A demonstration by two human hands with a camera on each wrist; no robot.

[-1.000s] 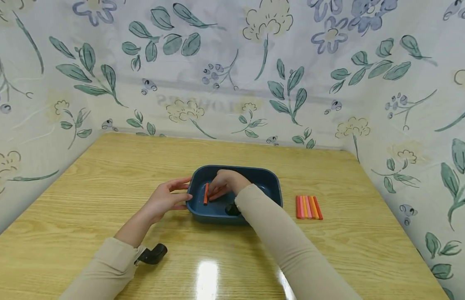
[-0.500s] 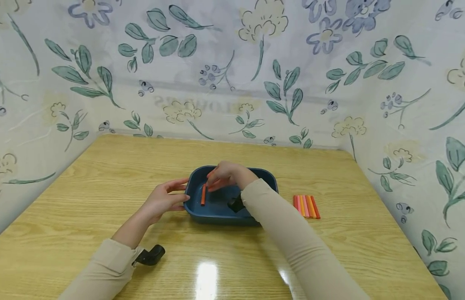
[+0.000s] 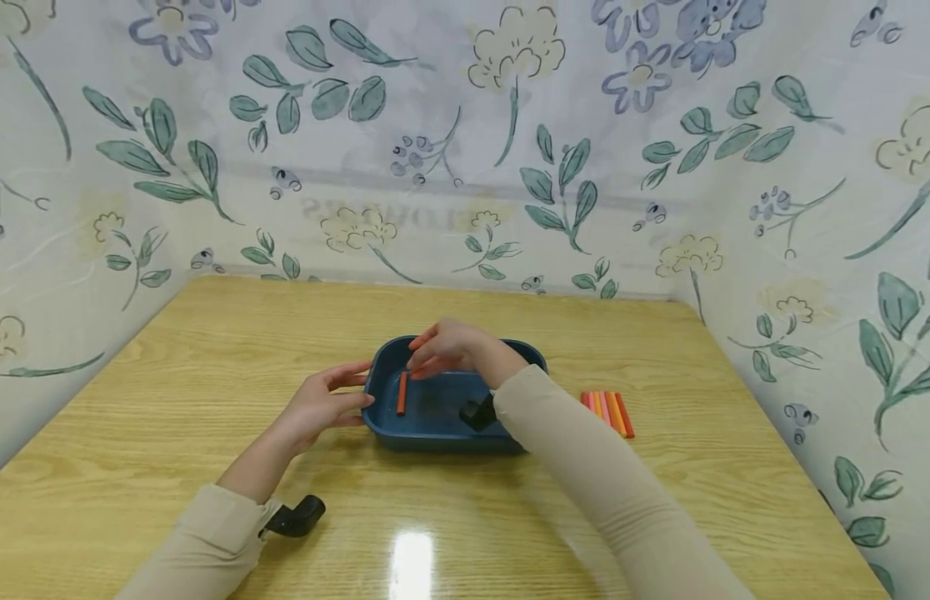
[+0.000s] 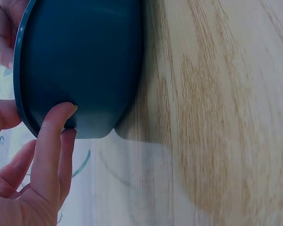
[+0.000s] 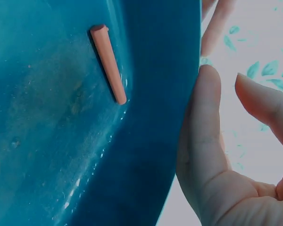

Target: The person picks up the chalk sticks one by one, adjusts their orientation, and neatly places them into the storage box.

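Observation:
A dark blue rounded rectangular box point(image 3: 450, 442) stands on the table. Inside, near its left end, lies a single orange-red stick point(image 3: 402, 393), which the right wrist view shows as a plain round stick point(image 5: 109, 63). My left hand point(image 3: 312, 408) is at the box's left end, its extended fingers and thumb touching the wall and rim. From the left wrist view, one fingertip of that hand point(image 4: 42, 174) presses the outer wall. Over the back left part of the box hovers my right hand point(image 3: 457, 346); thumb and forefinger are spread apart, and nothing is between them.
To the right of the box, a row of several red, pink and orange sticks point(image 3: 609, 414) lies side by side, partly behind the right sleeve. The wood-grain table point(image 3: 247, 350) is backed by a floral cloth point(image 3: 450, 150). Black wrist cameras point(image 3: 296, 517) project from the cuffs.
My right hand has risen from beside the stick inside the box and shifted toward the back rim. The left hand keeps its place on the box. The head view has shifted slightly.

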